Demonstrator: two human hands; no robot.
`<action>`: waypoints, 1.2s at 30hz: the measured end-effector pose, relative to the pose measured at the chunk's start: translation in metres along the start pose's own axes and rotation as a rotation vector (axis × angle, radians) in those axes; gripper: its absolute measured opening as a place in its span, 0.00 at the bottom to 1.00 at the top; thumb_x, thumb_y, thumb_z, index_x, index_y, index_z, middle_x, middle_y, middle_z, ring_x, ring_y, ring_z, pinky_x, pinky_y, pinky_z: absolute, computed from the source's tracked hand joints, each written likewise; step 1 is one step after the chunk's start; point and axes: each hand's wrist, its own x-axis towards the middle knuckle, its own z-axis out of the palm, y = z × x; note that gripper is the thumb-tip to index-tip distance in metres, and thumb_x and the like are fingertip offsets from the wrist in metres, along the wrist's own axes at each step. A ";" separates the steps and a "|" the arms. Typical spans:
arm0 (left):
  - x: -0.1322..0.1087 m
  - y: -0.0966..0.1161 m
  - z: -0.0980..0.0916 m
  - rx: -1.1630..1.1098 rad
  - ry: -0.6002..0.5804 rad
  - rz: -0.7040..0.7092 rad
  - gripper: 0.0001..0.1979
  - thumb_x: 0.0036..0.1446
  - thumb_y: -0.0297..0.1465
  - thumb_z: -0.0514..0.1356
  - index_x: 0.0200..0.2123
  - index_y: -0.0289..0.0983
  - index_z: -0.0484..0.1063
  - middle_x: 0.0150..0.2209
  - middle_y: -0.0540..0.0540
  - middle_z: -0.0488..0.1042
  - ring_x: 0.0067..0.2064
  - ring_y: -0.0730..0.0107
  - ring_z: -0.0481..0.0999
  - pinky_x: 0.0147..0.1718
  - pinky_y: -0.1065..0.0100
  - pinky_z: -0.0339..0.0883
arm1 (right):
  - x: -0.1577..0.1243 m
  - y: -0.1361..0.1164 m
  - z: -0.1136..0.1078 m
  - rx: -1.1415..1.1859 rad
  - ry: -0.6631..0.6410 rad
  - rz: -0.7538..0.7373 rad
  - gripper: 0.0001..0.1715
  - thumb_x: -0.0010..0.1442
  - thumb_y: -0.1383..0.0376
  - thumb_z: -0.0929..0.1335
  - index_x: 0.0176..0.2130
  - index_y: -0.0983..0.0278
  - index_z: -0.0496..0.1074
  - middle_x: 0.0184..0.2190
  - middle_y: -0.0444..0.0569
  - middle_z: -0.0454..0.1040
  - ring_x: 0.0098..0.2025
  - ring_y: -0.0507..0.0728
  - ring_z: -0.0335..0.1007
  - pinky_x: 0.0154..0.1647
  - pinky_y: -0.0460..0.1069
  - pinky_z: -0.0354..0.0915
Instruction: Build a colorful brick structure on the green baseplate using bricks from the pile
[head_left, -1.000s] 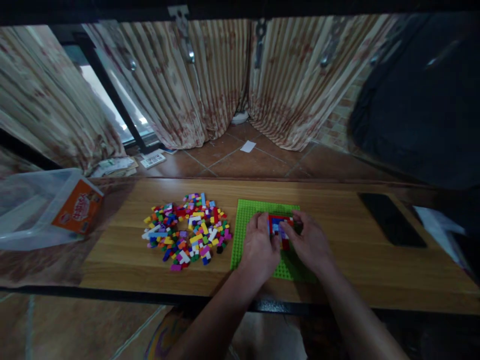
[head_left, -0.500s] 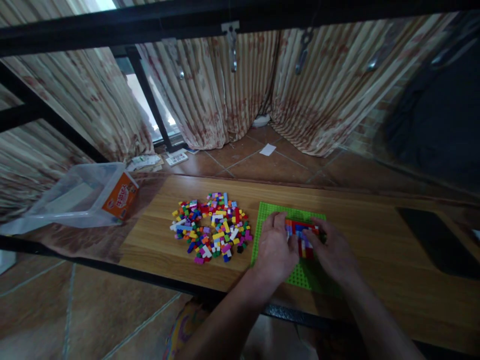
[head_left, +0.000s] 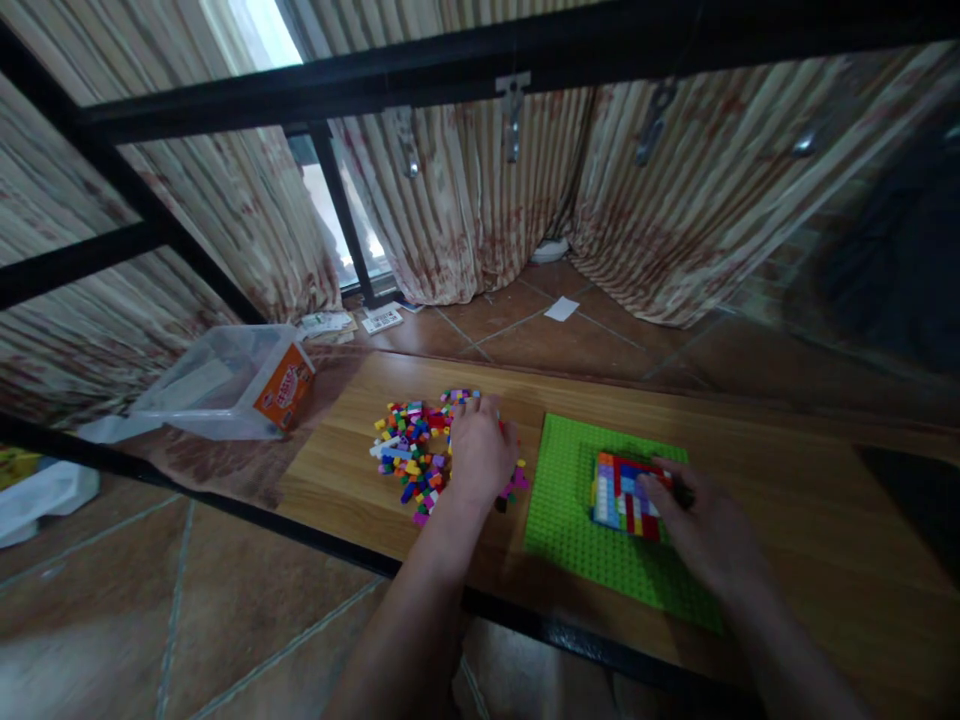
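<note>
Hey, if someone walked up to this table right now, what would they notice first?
The bright heap of coloured bricks left of centre on the wooden table, with the left hand resting on it. Right of it lies a green baseplate carrying a flat red, white and blue brick panel, which the right hand touches at its edge.

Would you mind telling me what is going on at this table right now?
A person is at a wooden table. The left hand reaches into the loose pile of multicoloured plastic bricks; the right hand touches the flat multicoloured brick panel on the green studded baseplate. A clear plastic box with an orange label lies further left.
</note>
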 end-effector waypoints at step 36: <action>0.027 -0.075 -0.043 0.322 -0.262 -0.255 0.20 0.49 0.25 0.57 0.44 0.39 0.80 0.41 0.38 0.81 0.47 0.51 0.77 0.41 0.63 0.68 | -0.002 -0.014 -0.007 0.108 0.076 -0.054 0.32 0.66 0.50 0.54 0.45 0.66 0.75 0.45 0.61 0.78 0.48 0.65 0.73 0.53 0.60 0.64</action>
